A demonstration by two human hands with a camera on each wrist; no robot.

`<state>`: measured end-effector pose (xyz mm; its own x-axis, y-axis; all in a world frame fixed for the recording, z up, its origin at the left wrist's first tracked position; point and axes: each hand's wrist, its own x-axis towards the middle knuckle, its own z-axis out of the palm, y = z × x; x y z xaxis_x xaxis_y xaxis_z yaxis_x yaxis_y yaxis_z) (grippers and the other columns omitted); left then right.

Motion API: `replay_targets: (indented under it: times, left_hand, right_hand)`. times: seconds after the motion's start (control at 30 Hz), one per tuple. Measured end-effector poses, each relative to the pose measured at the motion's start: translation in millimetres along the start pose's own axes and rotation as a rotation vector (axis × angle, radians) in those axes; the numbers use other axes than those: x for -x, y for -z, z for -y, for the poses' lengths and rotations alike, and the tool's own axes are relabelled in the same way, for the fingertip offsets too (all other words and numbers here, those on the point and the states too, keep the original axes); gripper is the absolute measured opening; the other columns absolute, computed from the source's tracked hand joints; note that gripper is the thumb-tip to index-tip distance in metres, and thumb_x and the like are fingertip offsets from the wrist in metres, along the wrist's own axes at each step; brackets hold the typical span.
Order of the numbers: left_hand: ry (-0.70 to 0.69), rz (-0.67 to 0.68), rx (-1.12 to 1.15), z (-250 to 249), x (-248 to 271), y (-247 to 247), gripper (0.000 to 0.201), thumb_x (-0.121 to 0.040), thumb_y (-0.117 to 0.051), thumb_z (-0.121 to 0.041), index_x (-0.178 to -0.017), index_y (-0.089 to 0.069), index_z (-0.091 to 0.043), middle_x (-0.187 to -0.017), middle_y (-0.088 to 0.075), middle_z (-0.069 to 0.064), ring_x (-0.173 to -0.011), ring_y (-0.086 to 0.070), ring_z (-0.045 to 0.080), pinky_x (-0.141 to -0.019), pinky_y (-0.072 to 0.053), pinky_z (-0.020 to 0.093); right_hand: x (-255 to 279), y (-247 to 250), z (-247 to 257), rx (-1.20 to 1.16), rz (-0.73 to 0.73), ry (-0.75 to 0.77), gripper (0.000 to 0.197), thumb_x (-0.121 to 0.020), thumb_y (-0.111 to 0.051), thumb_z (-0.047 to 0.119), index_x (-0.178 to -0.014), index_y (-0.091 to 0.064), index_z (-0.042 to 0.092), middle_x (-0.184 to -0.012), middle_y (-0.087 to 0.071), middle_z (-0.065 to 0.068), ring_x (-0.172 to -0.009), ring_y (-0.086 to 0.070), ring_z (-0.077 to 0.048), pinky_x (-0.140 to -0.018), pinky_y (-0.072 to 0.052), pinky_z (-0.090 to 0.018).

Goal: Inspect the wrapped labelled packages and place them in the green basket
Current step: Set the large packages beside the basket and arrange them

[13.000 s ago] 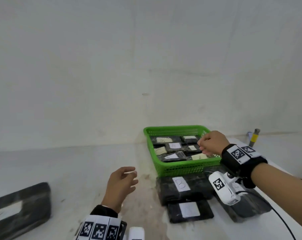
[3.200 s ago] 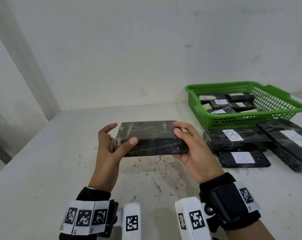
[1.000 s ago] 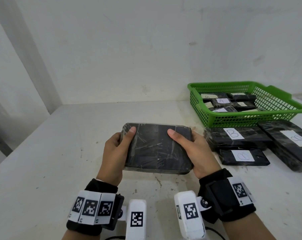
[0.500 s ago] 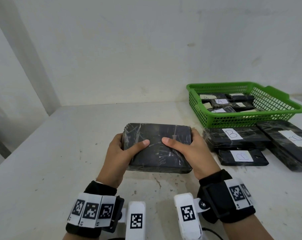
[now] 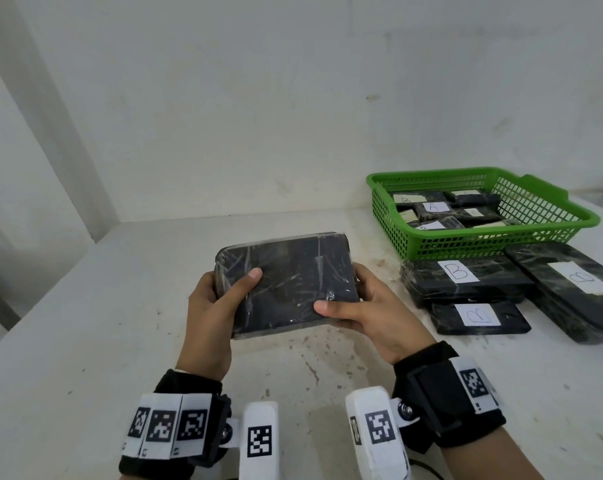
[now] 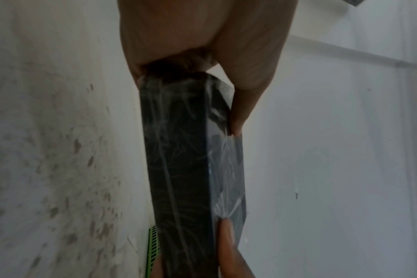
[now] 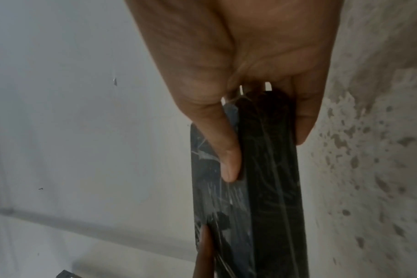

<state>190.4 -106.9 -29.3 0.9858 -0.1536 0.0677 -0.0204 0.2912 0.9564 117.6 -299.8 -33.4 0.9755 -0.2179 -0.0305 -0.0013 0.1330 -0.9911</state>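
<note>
A flat black package (image 5: 289, 282) wrapped in clear film hangs above the middle of the white table, its plain face up with no label showing. My left hand (image 5: 217, 303) grips its left edge, thumb on top. My right hand (image 5: 366, 313) grips its near right corner, thumb on top. Both wrist views look along the package's edge (image 6: 179, 169) (image 7: 269, 188), with a thumb pressed on one face. The green basket (image 5: 501, 237) stands at the back right and holds several labelled black packages.
Three more wrapped packages lie on the table in front of the basket: one marked B (image 5: 466, 278), a smaller labelled one (image 5: 480, 318) nearer me, and a long one (image 5: 577, 289) at the right edge. A white wall rises behind the stained table (image 5: 85, 341).
Both hands have kept hold of the package and turned it slightly, its left end now nearer me. My thumbs have shifted apart, from the middle of the top face towards the edges.
</note>
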Motion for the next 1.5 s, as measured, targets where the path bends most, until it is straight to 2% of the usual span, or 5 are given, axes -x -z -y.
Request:
replay_targets:
  times: [0.27, 0.43, 0.67, 0.87, 1.5]
  left_hand:
    - [0.044, 0.169, 0.004, -7, 8, -5, 0.073, -0.073, -0.051, -0.078, -0.128, -0.057, -0.032, -0.129, -0.063, -0.003, -0.121, -0.058, 0.018, -0.094, -0.053, 0.050]
    - [0.015, 0.103, 0.007, -7, 12, -12, 0.061, -0.081, -0.053, -0.059, -0.129, -0.056, -0.022, -0.124, -0.067, -0.001, -0.112, -0.065, 0.011, -0.089, -0.058, 0.041]
    - [0.025, 0.048, -0.009, -10, 10, -10, 0.026, -0.098, -0.054, -0.025, -0.117, -0.058, -0.009, -0.108, -0.071, 0.006, -0.097, -0.069, 0.016, -0.091, -0.053, 0.044]
    - [0.048, 0.056, 0.000, -10, 11, -9, 0.081, -0.072, -0.070, -0.059, -0.130, -0.054, -0.006, -0.121, -0.069, 0.010, -0.112, -0.066, 0.024, -0.095, -0.052, 0.045]
    - [0.041, 0.036, -0.088, -9, 14, -14, 0.059, -0.064, -0.074, -0.036, -0.114, -0.053, -0.015, -0.111, -0.070, 0.008, -0.096, -0.071, 0.018, -0.077, -0.058, 0.032]
  right_hand:
    - [-1, 1, -3, 0.016, -0.143, 0.175, 0.072, -0.069, -0.077, -0.014, -0.121, -0.053, 0.028, -0.117, -0.064, -0.007, -0.108, -0.066, -0.026, -0.080, -0.061, -0.042]
    - [1, -1, 0, 0.071, -0.117, 0.180, 0.071, -0.069, -0.080, -0.010, -0.118, -0.052, 0.033, -0.112, -0.068, -0.001, -0.106, -0.067, -0.018, -0.089, -0.058, -0.037]
    - [2, -4, 10, -0.189, -0.030, -0.073, 0.073, -0.065, -0.063, 0.074, -0.122, -0.062, 0.029, -0.116, -0.072, -0.004, -0.109, -0.068, -0.023, -0.091, -0.056, -0.049]
    - [5, -11, 14, -0.173, -0.110, -0.042, 0.060, -0.071, -0.061, 0.059, -0.115, -0.066, 0.017, -0.091, -0.076, 0.005, -0.097, -0.070, -0.020, -0.081, -0.060, -0.049]
    - [8, -22, 8, -0.100, -0.192, -0.055, 0.068, -0.059, -0.076, 0.055, -0.117, -0.062, 0.022, -0.106, -0.074, -0.001, -0.095, -0.071, -0.017, -0.078, -0.062, -0.042]
